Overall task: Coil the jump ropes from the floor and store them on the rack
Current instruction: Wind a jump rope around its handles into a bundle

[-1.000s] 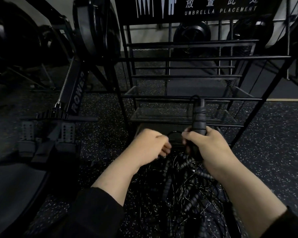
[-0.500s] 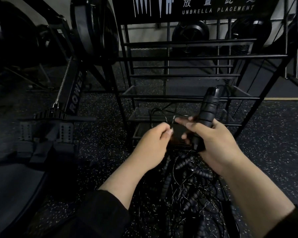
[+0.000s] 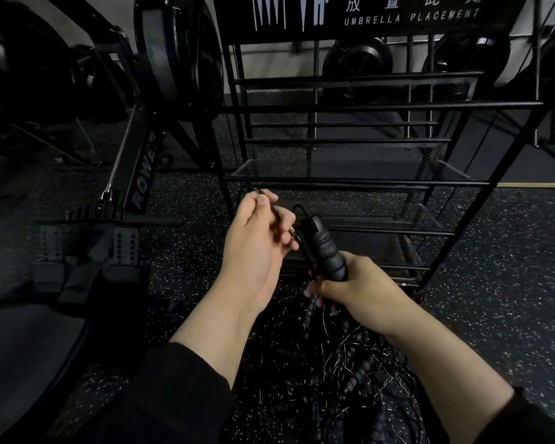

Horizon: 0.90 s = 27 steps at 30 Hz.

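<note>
R hand (image 3: 362, 291) grips a black ribbed handle (image 3: 326, 251) low on its length, fingers wrapped round it, thumb side up; handle tilts up & to the left, its top end near the L hand's fingertips. A thin cord (image 3: 298, 208) loops out of the handle top & runs toward the L hand.

L hand (image 3: 257, 245) is just left of the handle, palm turned in, fingers curled w/ thumb over them; it pinches the thin cord, a short bit of which pokes out above the knuckles. The two hands are close, not touching as far as can be seen.

Below & between the forearms lies a tangled pile of ropes (image 3: 343, 373) on the floor (image 3: 494, 283): thin dark cords w/ shiny glints, several ribbed black handles mixed in. How many ropes, can't tell. Pile sits right at the foot of the rack (image 3: 350, 107).

Rack: black metal frame straight ahead, horizontal bars & mesh shelves, sign on top reading "UMBRELLA PLACEMENT". Both hands are in front of its lower shelves. No rope visible on the shelves, though it's dark there.

Left of the rack: a rower (image 3: 141, 174) w/ chain, foot plates & a big black flywheel housing. Floor is dark speckled rubber. Black sleeves (image 3: 161, 395) on both arms, pushed back from the wrists.
</note>
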{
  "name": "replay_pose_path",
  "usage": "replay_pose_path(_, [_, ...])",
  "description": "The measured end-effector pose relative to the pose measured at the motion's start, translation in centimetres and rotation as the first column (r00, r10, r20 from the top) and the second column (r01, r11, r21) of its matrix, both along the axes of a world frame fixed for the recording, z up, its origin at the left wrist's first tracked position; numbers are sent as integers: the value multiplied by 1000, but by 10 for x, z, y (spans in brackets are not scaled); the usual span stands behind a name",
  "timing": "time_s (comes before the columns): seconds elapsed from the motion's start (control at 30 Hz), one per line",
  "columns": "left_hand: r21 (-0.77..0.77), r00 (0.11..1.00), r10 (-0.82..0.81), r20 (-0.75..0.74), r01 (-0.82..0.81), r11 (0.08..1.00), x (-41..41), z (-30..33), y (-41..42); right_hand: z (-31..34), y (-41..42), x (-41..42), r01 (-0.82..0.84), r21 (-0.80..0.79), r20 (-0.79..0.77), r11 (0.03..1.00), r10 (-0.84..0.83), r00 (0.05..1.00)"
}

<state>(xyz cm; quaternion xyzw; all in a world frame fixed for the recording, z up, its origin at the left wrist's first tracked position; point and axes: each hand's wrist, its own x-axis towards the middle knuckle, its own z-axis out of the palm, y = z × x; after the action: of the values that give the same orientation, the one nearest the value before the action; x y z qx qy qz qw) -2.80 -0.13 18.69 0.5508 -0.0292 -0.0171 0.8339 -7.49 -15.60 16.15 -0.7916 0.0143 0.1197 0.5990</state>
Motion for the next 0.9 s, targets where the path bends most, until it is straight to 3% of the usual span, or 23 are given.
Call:
replay_pose_path(0.13, [46, 999, -16, -51, 18, 999, 3, 0, 6, 0, 2, 1, 114, 35, 62, 993, -116, 991])
replay_pose_path(0.27, [366, 982, -125, -139, 168, 915, -1, -9, 3, 4, 0, 4, 203, 113, 158, 973, -220, 963])
replay_pose_path(0.33, [533, 954, -236, -183, 298, 792, -4, -16, 3, 9, -2, 4, 249, 158, 170, 956, -274, 947])
replay_pose_path(0.47, [760, 827, -450, -337, 521, 389, -10, -30, 1, 14, -5, 4, 252, 270, 146, 929, -298, 943])
replay_pose_path(0.53, [782, 797, -475, -373, 545, 302, -12, -36, -1, 15, -6, 5, 251, 316, 150, 915, -310, 939])
replay_pose_path(0.6, [781, 805, -476, -354, 534, 323, -13, -39, -4, 16, -9, 6, 262, 393, 115, 882, -330, 937])
replay_pose_path(0.67, [791, 876, -411, -253, 432, 434, -10, -37, -7, 16, -16, 9, 262, 427, 79, 866, -324, 943])
replay_pose_path(0.77, [657, 970, -237, -61, 218, 722, -4, -27, -9, 9, -27, 11, 286, 249, 86, 925, -315, 945])
replay_pose_path(0.9, [397, 992, -109, 57, 78, 914, -1, -15, -9, 2, -28, 10, 263, 126, 59, 956, -272, 960])
